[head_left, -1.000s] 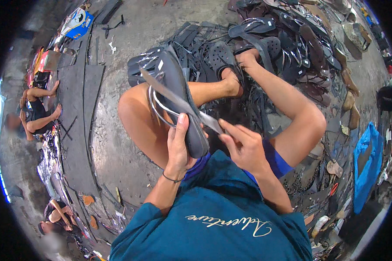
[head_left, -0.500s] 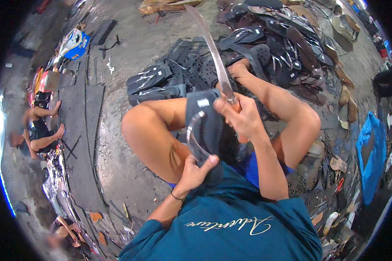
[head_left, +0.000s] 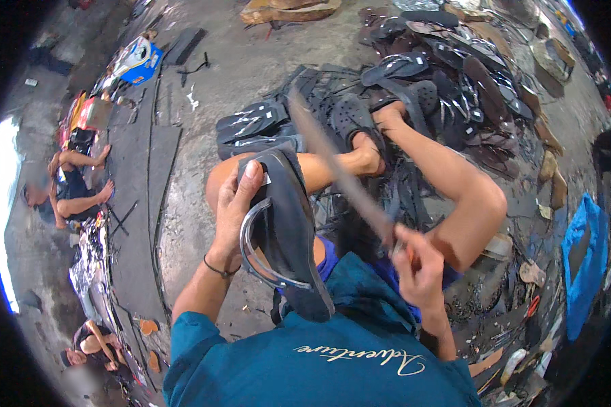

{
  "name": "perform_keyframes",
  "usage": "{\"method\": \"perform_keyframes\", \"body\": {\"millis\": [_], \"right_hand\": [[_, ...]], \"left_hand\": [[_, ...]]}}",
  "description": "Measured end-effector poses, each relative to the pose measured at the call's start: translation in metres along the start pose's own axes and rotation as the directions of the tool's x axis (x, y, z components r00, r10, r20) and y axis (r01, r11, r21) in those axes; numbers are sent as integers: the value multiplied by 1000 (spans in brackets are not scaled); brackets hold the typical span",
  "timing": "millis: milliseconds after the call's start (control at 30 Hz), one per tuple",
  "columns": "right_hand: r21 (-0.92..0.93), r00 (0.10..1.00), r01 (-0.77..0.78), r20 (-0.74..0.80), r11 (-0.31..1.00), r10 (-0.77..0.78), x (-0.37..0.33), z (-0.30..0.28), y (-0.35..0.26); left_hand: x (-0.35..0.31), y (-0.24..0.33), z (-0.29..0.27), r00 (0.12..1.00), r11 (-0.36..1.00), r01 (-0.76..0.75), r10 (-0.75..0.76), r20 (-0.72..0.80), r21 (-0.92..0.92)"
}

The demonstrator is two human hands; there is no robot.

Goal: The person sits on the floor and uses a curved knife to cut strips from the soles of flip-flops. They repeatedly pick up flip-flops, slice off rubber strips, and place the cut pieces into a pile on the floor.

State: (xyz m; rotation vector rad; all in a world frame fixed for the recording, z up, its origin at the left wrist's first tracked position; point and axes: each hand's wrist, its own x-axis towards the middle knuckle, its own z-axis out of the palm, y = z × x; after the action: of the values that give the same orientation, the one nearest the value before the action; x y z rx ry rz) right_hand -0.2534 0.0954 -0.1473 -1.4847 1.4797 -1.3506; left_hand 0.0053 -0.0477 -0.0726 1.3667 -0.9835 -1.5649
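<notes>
My left hand (head_left: pixel 231 220) is closed on the far end of a black sandal (head_left: pixel 295 234) with a clear, shiny strap. Its thumb lies over the tip, and the sole points down toward my shirt. In my right hand (head_left: pixel 419 271), at the right of my lap, is the orange handle of a long knife (head_left: pixel 339 173). The blade, slightly smeared by motion, slants up and left past the sandal's right side, apart from it. Part of the handle is hidden by my fingers.
Finished-looking black sandals (head_left: pixel 251 122) lie beyond my left knee. A large pile of dark sandals (head_left: pixel 455 102) spreads at the far right. Flat black sheets (head_left: pixel 132 197) cover the floor at left, near a seated person (head_left: pixel 75 190). A blue bag (head_left: pixel 580 264) lies at right.
My left hand has moved from the sandal's near end to its far end, lifting and tilting it off my leg. My right hand has drawn the knife back toward my body and right.
</notes>
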Motion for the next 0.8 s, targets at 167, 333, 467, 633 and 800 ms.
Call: {"method": "perform_keyframes", "body": {"millis": [167, 333, 467, 633, 800], "right_hand": [[131, 967, -80, 251, 988, 45, -45, 11, -2], [7, 980, 38, 197, 999, -39, -21, 18, -13], [-8, 982, 122, 143, 992, -120, 24, 30, -30], [17, 987, 51, 149, 999, -53, 92, 46, -38], [227, 989, -129, 96, 965, 110, 61, 12, -27]], "left_hand": [[-26, 0, -6, 992, 979, 124, -128, -14, -163], [-32, -17, -5, 999, 985, 28, -22, 36, -168], [-31, -14, -4, 987, 997, -2, 14, 161, -75], [-28, -6, 4, 973, 990, -57, 27, 227, 128], [-15, 29, -6, 955, 954, -214, 159, 249, 209]]}}
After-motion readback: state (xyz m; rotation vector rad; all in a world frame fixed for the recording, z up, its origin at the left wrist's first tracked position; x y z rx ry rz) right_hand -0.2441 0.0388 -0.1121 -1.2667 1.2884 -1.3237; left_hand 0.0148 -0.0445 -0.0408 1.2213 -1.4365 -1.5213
